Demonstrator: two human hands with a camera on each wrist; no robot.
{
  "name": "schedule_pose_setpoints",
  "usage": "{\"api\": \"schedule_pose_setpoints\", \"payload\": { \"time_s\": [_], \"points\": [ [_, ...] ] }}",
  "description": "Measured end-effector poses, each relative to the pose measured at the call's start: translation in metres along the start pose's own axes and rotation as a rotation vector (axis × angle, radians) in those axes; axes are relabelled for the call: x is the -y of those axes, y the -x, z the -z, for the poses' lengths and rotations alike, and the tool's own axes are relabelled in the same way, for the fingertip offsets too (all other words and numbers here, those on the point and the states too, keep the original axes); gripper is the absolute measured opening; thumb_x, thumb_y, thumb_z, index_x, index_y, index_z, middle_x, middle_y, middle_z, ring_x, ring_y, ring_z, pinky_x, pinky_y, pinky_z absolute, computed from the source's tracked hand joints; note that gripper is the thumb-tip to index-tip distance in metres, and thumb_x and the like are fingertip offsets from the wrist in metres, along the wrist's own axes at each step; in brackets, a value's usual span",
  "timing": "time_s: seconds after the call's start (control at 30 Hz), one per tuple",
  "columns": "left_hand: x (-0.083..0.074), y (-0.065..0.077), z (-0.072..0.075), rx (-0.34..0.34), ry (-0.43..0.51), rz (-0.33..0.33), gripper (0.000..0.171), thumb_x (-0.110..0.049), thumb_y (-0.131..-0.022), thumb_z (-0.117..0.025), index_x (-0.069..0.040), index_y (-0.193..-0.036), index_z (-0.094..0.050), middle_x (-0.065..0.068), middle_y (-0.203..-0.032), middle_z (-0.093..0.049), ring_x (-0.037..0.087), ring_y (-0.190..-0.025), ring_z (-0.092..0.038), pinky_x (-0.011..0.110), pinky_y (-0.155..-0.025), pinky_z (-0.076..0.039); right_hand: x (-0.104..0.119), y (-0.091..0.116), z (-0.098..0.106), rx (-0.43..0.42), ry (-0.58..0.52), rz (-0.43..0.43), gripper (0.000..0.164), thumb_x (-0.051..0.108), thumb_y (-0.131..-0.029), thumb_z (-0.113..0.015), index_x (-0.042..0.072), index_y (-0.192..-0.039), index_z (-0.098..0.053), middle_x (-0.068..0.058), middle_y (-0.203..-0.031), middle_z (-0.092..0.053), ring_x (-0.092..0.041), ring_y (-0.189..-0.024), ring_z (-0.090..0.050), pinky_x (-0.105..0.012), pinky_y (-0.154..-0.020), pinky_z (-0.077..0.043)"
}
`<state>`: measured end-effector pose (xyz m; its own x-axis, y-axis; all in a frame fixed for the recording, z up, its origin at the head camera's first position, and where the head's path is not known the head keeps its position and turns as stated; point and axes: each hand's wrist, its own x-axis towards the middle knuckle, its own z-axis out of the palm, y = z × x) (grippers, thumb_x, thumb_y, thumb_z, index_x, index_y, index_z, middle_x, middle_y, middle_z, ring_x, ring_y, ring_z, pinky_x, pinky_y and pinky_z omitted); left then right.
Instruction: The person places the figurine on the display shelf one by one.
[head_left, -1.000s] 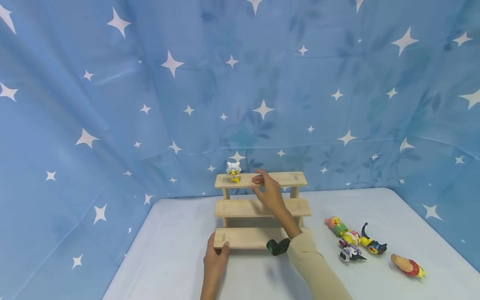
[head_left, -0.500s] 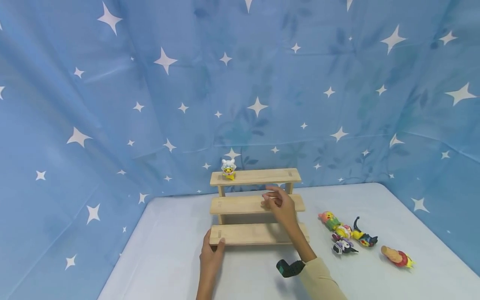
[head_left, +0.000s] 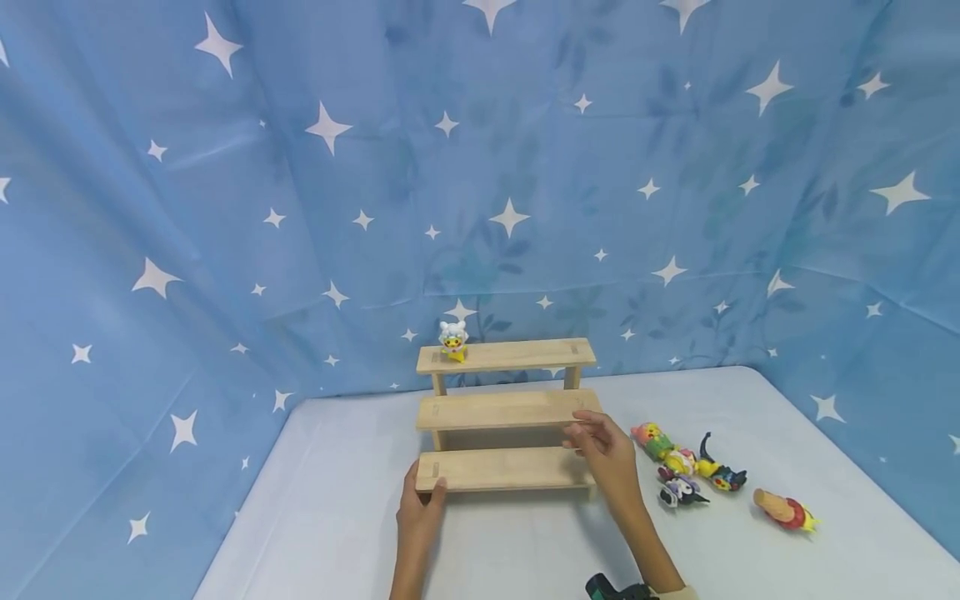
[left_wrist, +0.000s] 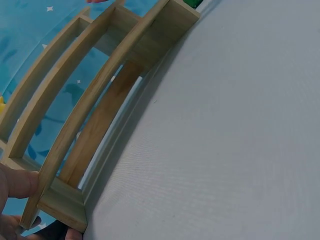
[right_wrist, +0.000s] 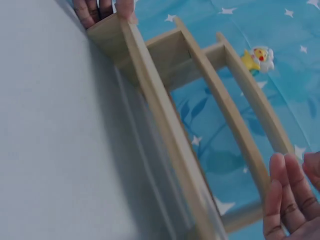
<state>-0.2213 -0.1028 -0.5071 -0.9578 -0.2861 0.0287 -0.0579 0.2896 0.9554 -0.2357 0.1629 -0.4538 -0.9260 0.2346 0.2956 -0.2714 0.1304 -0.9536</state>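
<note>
A three-step wooden display stand [head_left: 502,468] stands on the white table. My left hand [head_left: 420,518] grips the left end of its lowest step; the thumb [left_wrist: 21,183] lies against the front edge, with fingers around the end below. My right hand [head_left: 611,460] hovers at the right end of the lower steps, fingers loosely bent and nothing between them. In the right wrist view its fingers [right_wrist: 290,197] overlap the step ends. On the top step's left end, a small yellow figurine with a white eared hood [head_left: 453,342] stands upright.
Right of the stand lie several figurines: one in pink and green [head_left: 651,440], a purple, white and black one [head_left: 681,488], and a yellow and black one with a curved tail [head_left: 722,475]. Farther right lies a red and tan figurine [head_left: 784,510]. A blue starry curtain [head_left: 480,167] hangs behind.
My right hand has come down from the top step, moving right and toward me to the lower steps' right end. My left hand keeps its grip; the head view has shifted slightly.
</note>
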Motion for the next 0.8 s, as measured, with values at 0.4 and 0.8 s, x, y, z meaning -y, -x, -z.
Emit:
{"api": "schedule_pose_setpoints", "payload": {
  "time_s": [0.4, 0.8],
  "points": [
    [-0.001, 0.0, 0.004, 0.006, -0.006, 0.004, 0.063, -0.022, -0.098, -0.057, -0.001, -0.15, -0.029, 0.028, -0.152, -0.035, 0.048, -0.141, -0.031, 0.062, -0.114, -0.026, -0.01, 0.026, 0.041, -0.14, 0.053, -0.249, 0.03, 0.016, -0.098, -0.058, 0.0, -0.124, -0.057, 0.007, -0.09, -0.072, -0.001, -0.076, -0.07, -0.02, -0.072, -0.058],
    [0.0, 0.001, 0.002, 0.026, 0.013, 0.004, 0.064, -0.021, -0.098, -0.057, 0.0, -0.15, -0.028, 0.029, -0.153, -0.033, 0.048, -0.142, -0.028, 0.061, -0.116, -0.024, -0.026, 0.051, 0.083, -0.327, 0.122, -0.418, 0.032, 0.023, -0.101, -0.054, 0.005, -0.127, -0.053, 0.026, -0.08, -0.062, 0.003, -0.067, -0.068, -0.016, -0.067, -0.057]
  ]
}}
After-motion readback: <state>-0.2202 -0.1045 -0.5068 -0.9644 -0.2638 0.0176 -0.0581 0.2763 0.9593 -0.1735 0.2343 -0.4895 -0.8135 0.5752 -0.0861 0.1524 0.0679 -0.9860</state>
